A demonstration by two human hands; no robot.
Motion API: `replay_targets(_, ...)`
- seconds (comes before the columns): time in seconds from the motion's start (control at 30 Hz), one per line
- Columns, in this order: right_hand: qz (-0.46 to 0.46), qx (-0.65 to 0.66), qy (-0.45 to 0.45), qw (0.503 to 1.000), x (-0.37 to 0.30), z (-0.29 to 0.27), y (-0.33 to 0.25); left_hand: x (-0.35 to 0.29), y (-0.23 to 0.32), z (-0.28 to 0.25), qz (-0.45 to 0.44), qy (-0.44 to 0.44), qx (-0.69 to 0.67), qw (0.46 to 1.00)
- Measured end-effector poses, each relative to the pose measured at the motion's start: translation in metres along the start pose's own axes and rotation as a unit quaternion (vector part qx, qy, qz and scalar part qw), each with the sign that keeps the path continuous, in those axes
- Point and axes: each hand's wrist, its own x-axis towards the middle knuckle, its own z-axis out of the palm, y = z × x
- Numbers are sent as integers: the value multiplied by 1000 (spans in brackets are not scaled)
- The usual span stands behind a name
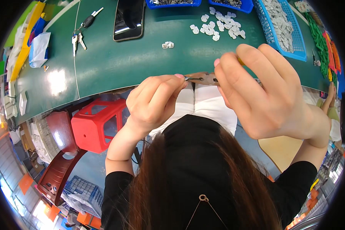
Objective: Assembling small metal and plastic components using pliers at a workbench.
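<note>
My right hand (260,92) is closed around what look like pliers (207,79), held over my lap at the table's near edge. Their brownish metal head points left, and a bit of yellow shows between my fingers. My left hand (153,99) is closed in a pinch right at the tip of the pliers. Whatever it pinches is tiny and mostly hidden by the fingertips. Beyond the hands, a small whitish part with metal on it (168,45) lies alone on the green table (103,65). A loose pile of small white parts (228,25) is farther right.
A blue basket of flat pale parts (281,27) stands at the right. Two blue trays (173,4) with small metal pieces sit at the far edge. A phone (129,19) and keys (78,40) lie at left. A red stool (92,126) stands below the table.
</note>
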Motion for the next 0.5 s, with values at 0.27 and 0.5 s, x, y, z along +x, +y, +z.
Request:
replay_targets(0.27, 10, 74, -60, 995, 4, -7, 7, -2, 1, 1, 5, -22, 5, 1000)
replay_targets(0.5, -14, 70, -87, 994, 7, -7, 12, -4, 1, 3, 8, -24, 0, 1000)
